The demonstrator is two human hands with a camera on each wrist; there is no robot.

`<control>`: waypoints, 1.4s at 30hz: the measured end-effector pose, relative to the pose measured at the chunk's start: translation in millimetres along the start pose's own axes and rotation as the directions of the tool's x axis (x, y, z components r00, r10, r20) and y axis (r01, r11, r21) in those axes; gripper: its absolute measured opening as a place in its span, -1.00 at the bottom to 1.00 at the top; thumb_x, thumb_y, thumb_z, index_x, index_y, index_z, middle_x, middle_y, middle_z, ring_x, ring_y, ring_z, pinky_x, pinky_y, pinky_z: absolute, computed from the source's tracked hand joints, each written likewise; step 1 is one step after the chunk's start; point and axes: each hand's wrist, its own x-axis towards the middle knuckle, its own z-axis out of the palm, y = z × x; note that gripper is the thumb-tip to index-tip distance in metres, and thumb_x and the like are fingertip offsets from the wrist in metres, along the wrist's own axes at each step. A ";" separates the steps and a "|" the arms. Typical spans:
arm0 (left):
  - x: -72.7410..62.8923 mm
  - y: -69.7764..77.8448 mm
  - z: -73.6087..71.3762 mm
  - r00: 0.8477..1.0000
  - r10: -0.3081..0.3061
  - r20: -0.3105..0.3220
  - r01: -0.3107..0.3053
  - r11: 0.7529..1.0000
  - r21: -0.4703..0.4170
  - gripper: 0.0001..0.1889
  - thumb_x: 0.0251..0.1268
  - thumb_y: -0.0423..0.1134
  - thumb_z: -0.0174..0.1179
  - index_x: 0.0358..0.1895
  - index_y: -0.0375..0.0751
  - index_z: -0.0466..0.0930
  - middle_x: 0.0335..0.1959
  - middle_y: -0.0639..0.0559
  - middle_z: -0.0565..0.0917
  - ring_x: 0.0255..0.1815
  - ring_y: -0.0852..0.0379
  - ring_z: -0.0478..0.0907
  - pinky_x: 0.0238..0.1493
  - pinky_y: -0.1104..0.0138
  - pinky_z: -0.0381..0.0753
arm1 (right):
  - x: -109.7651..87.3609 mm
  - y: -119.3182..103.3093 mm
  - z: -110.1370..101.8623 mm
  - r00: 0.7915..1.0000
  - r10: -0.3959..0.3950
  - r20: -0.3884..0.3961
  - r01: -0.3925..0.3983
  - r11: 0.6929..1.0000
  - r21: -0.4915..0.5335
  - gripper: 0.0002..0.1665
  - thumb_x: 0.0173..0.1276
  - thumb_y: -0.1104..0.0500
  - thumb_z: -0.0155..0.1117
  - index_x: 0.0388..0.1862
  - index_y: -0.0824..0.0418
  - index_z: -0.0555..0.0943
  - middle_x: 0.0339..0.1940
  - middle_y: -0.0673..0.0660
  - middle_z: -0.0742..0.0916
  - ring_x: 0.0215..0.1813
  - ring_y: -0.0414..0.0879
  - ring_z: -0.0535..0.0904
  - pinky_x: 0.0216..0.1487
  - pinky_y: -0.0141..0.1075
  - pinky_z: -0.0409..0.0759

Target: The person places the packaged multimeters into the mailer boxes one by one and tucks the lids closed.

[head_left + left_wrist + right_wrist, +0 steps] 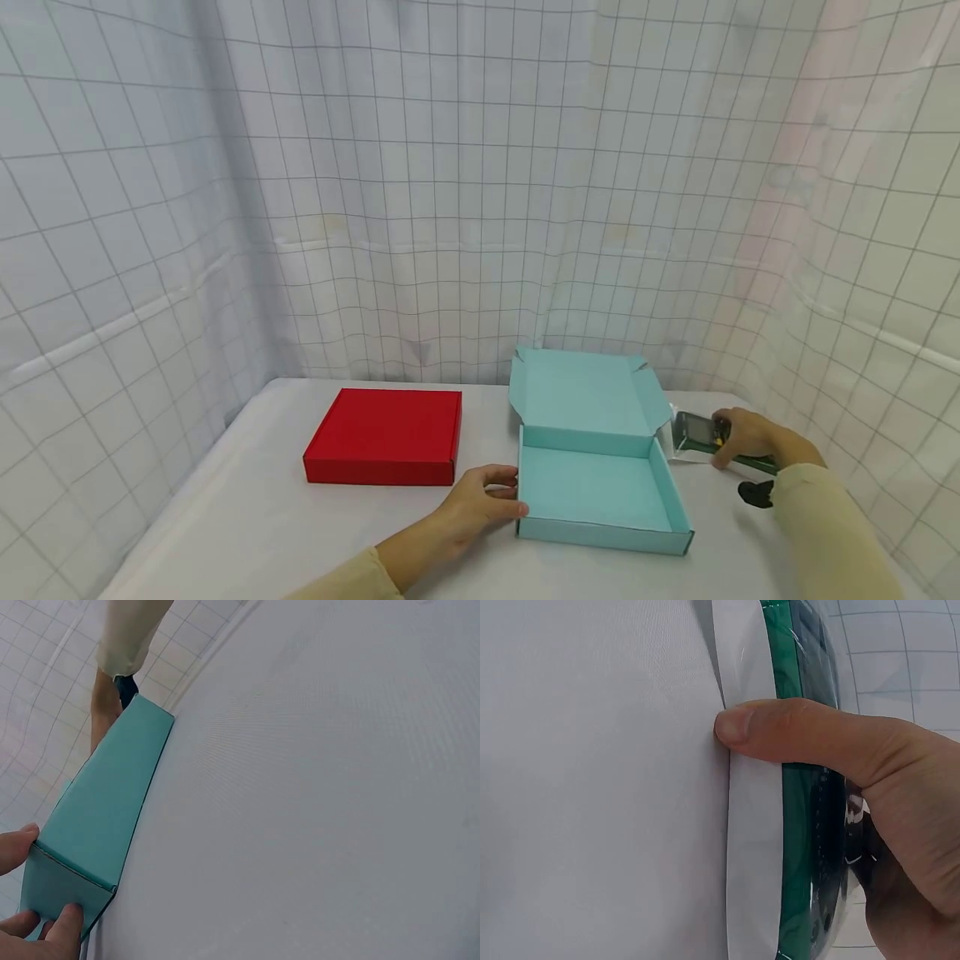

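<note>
A light turquoise cardboard box (600, 487) stands on the table with its lid (588, 387) raised at the back; its inside is bare. My left hand (483, 504) holds its front left corner, thumb at the top edge and fingers (69, 922) against the outer left wall. Right of the box, my right hand (750, 435) grips a clear plastic package (693, 433) with a dark, screen-like part and green backing. In the right wrist view the thumb (780, 731) lies across the package's white border (754, 847); the other fingers are mostly hidden behind it.
A closed red box (390, 433) lies left of the turquoise one, on the white-covered table (262, 517). White curtains with a grid pattern (450, 208) hang behind and on both sides, near the package at the right edge.
</note>
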 end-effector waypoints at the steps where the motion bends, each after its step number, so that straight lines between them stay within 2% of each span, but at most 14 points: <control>1: 0.2 0.0 -0.6 1.000 0.001 0.000 -0.001 1.000 -0.002 -0.34 0.18 -0.45 0.49 0.36 -0.40 0.46 0.15 -0.14 0.56 0.10 -0.04 0.58 0.14 0.13 0.66 | -0.6 0.4 0.1 1.000 0.004 -0.003 -0.004 1.000 0.009 0.20 0.04 -0.04 0.69 0.43 0.59 0.28 0.23 0.54 0.52 0.16 0.37 0.47 0.12 0.35 0.46; 8: 2.3 -1.6 -1.7 1.000 0.012 0.001 -0.012 1.000 0.000 -0.34 0.18 -0.42 0.49 0.36 -0.39 0.47 0.14 -0.12 0.57 0.10 -0.03 0.58 0.14 0.13 0.67 | -8.5 5.1 -2.4 0.999 0.008 -0.036 -0.006 0.998 0.055 0.17 0.09 -0.05 0.65 0.46 0.54 0.27 0.26 0.58 0.47 0.11 0.37 0.45 0.05 0.36 0.46; 12: 2.9 -3.1 -0.7 1.000 0.011 -0.001 -0.011 1.000 -0.011 -0.34 0.18 -0.42 0.50 0.36 -0.39 0.47 0.13 -0.12 0.57 0.10 -0.04 0.58 0.13 0.12 0.67 | -15.8 6.3 -5.7 0.999 -0.008 -0.050 0.011 0.997 0.077 0.20 0.10 -0.04 0.64 0.49 0.56 0.23 0.22 0.52 0.50 0.08 0.30 0.46 0.04 0.28 0.49; 19: 2.7 -3.3 0.3 1.000 0.005 -0.006 -0.005 1.000 -0.017 -0.34 0.18 -0.42 0.50 0.36 -0.38 0.47 0.13 -0.13 0.57 0.10 -0.04 0.58 0.13 0.13 0.67 | -31.1 2.9 -12.6 0.995 -0.034 -0.098 0.042 0.996 0.083 0.19 0.11 0.00 0.64 0.49 0.58 0.22 0.17 0.47 0.54 0.03 0.25 0.48 -0.02 0.16 0.53; 30: 1.1 -1.7 1.4 1.000 -0.004 -0.027 0.004 1.000 -0.014 -0.35 0.16 -0.43 0.51 0.34 -0.35 0.49 0.10 -0.12 0.57 0.08 -0.03 0.58 0.12 0.14 0.67 | -38.5 -6.7 -28.5 0.991 -0.056 -0.122 0.062 0.997 0.042 0.17 0.11 0.01 0.63 0.46 0.61 0.22 0.12 0.43 0.56 -0.02 0.19 0.49 -0.13 -0.04 0.51; 36: 0.2 0.3 2.6 0.999 -0.009 -0.032 0.009 1.000 -0.009 -0.35 0.16 -0.43 0.52 0.34 -0.35 0.48 0.10 -0.11 0.57 0.08 -0.03 0.58 0.12 0.13 0.67 | -42.4 -9.1 -35.0 0.987 -0.077 -0.140 0.084 0.995 0.045 0.18 0.09 0.01 0.64 0.45 0.63 0.22 0.09 0.39 0.58 -0.03 0.18 0.49 -0.13 -0.07 0.50; 42: 1.8 -2.0 2.6 0.999 -0.014 -0.031 0.013 1.000 -0.010 -0.35 0.18 -0.44 0.50 0.35 -0.36 0.47 0.11 -0.12 0.57 0.08 -0.03 0.58 0.12 0.12 0.67 | -47.6 -15.2 -44.5 0.986 -0.077 -0.146 0.080 0.997 0.010 0.18 0.11 0.01 0.64 0.45 0.63 0.22 0.14 0.50 0.53 -0.01 0.25 0.49 -0.11 0.04 0.56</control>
